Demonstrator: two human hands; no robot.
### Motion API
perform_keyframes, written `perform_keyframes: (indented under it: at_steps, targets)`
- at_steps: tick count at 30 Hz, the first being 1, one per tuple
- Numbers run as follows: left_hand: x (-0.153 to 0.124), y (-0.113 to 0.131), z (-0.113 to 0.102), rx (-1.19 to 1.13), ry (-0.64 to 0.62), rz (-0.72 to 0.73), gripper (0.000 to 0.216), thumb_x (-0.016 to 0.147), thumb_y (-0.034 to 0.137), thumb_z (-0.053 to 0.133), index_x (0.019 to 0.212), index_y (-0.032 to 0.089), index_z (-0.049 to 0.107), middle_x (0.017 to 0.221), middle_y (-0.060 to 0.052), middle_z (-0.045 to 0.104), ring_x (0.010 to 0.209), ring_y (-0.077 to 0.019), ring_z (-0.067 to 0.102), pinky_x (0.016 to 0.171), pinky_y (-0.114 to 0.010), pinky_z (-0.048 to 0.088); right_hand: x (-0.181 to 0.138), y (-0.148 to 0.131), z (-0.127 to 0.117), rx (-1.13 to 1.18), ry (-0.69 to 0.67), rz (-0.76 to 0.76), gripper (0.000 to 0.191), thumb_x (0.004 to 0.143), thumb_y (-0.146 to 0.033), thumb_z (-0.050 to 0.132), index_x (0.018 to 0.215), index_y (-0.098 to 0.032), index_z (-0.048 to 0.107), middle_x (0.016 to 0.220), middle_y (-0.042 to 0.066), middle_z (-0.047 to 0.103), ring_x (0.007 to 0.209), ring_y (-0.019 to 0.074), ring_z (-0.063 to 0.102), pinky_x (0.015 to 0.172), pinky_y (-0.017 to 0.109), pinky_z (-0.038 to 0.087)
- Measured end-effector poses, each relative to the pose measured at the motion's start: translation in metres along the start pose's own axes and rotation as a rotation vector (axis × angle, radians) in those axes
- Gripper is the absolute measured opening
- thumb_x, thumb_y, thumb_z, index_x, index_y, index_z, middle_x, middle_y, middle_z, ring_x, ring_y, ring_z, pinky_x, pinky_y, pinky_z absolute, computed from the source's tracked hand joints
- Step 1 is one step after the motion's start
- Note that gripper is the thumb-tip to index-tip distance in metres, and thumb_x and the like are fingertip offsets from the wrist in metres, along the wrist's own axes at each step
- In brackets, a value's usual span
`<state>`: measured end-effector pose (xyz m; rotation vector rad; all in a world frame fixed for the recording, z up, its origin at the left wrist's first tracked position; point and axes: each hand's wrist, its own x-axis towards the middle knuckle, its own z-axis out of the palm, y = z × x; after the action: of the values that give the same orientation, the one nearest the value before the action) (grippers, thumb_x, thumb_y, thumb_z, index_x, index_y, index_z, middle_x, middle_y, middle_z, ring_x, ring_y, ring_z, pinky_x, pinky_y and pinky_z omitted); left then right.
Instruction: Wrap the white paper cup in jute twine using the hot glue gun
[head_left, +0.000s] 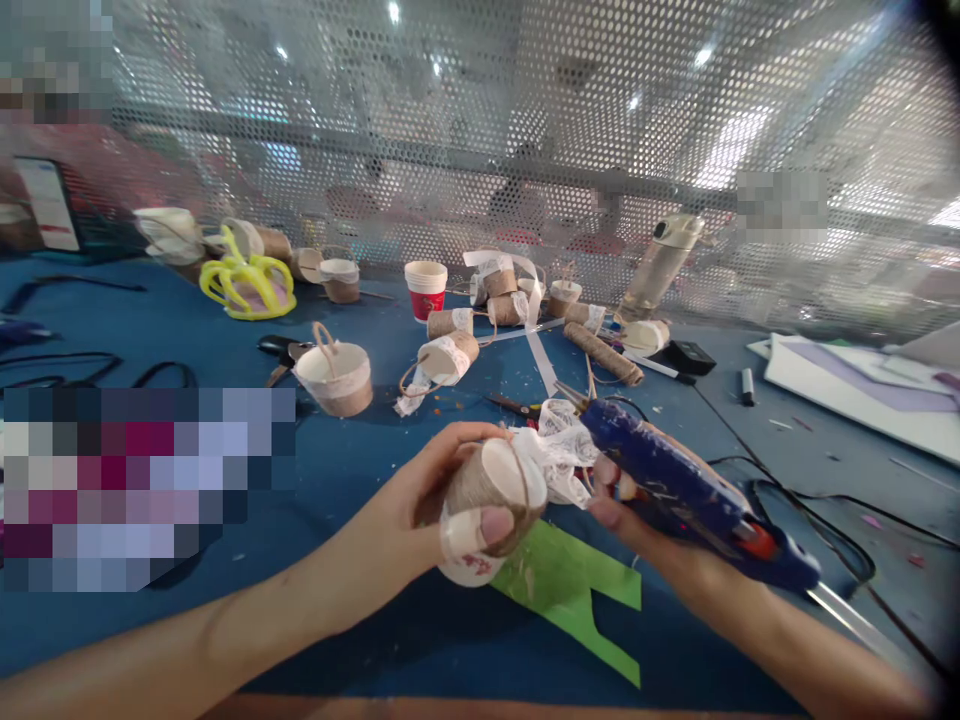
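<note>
My left hand [431, 505] is wrapped round a small paper cup [491, 500] covered in brown twine, held on its side with its white bottom facing up. A strip of white lace [559, 455] hangs from the cup's side. My right hand [637, 520] grips a blue hot glue gun [690, 495], with its nozzle pointing at the lace beside the cup. Both hands hover above a blue table [225, 640], over a piece of green paper [577, 590].
Several twine-wrapped cups [335, 378] and lace scraps lie across the table's middle. A red and white cup [425, 288], a yellow loop shape [247, 285], a twine roll [604, 352], scissors [517, 405] and a marker [747, 386] sit farther back. Perforated mesh stands behind.
</note>
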<state>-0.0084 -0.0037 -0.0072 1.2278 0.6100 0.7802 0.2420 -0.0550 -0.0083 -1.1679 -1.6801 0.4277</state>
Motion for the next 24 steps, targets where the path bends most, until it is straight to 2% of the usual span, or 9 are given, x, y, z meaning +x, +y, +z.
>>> perform_keyframes:
  at_steps: [3,6,9,14,17,20,24]
  targets:
    - [-0.003,0.001,0.004,0.059,-0.064,-0.011,0.045,0.083,0.032,0.081,0.125,0.033,0.065,0.113,-0.002,0.069,0.102,-0.0215,0.064,0.087,-0.029,0.051,0.000,0.000,0.007,0.018,-0.031,-0.020,0.018,0.087,-0.020,0.073,0.099,-0.028,0.062,0.097,0.001,0.072,0.083,0.0208,0.072,0.072,0.032,0.060]
    - [-0.003,0.002,0.007,0.128,-0.125,-0.036,0.042,0.087,0.034,0.077,0.127,0.030,0.064,0.115,-0.004,0.068,0.106,-0.0242,0.062,0.089,-0.032,0.051,0.002,-0.003,0.014,0.097,-0.077,-0.171,0.022,0.084,-0.009,0.070,0.087,-0.026,0.058,0.115,0.003,0.073,0.112,0.0266,0.070,0.097,0.038,0.058]
    - [-0.003,0.002,0.007,0.205,-0.148,-0.006,0.039,0.088,0.035,0.075,0.125,0.029,0.066,0.114,-0.004,0.068,0.106,-0.0244,0.062,0.089,-0.032,0.050,0.007,-0.004,0.016,0.189,-0.141,-0.296,0.023,0.086,-0.007,0.069,0.086,-0.026,0.056,0.103,0.000,0.076,0.113,0.0240,0.070,0.101,0.039,0.057]
    - [-0.002,0.001,0.008,0.249,-0.181,-0.018,0.045,0.087,0.037,0.076,0.131,0.032,0.065,0.111,-0.003,0.069,0.096,-0.0218,0.063,0.080,-0.030,0.052,0.015,0.003,0.008,0.188,-0.289,-0.489,0.009,0.099,-0.025,0.063,0.093,-0.024,0.057,0.121,0.006,0.075,0.132,0.0278,0.061,0.109,0.049,0.052]
    - [-0.001,0.001,0.008,0.284,-0.190,-0.010,0.051,0.085,0.036,0.078,0.134,0.032,0.064,0.115,-0.004,0.070,0.098,-0.0233,0.064,0.083,-0.032,0.052,0.015,0.005,0.005,0.195,-0.350,-0.523,0.004,0.099,-0.025,0.064,0.097,-0.023,0.060,0.112,0.008,0.077,0.128,0.0280,0.063,0.104,0.048,0.056]
    - [0.001,0.001,0.006,0.268,-0.157,-0.020,0.046,0.089,0.040,0.073,0.133,0.032,0.063,0.112,-0.004,0.071,0.101,-0.0246,0.064,0.086,-0.033,0.052,0.010,0.003,0.004,0.203,-0.211,-0.393,0.013,0.092,-0.013,0.069,0.097,-0.024,0.064,0.100,0.005,0.077,0.114,0.0264,0.070,0.097,0.044,0.059]
    - [0.003,0.001,0.002,0.240,0.014,-0.054,0.036,0.091,0.049,0.068,0.121,0.029,0.066,0.110,-0.003,0.069,0.102,-0.0247,0.063,0.082,-0.031,0.051,0.002,-0.006,0.002,0.259,-0.084,-0.241,0.028,0.082,-0.005,0.078,0.092,-0.027,0.064,0.095,-0.001,0.079,0.095,0.0226,0.077,0.090,0.036,0.062]
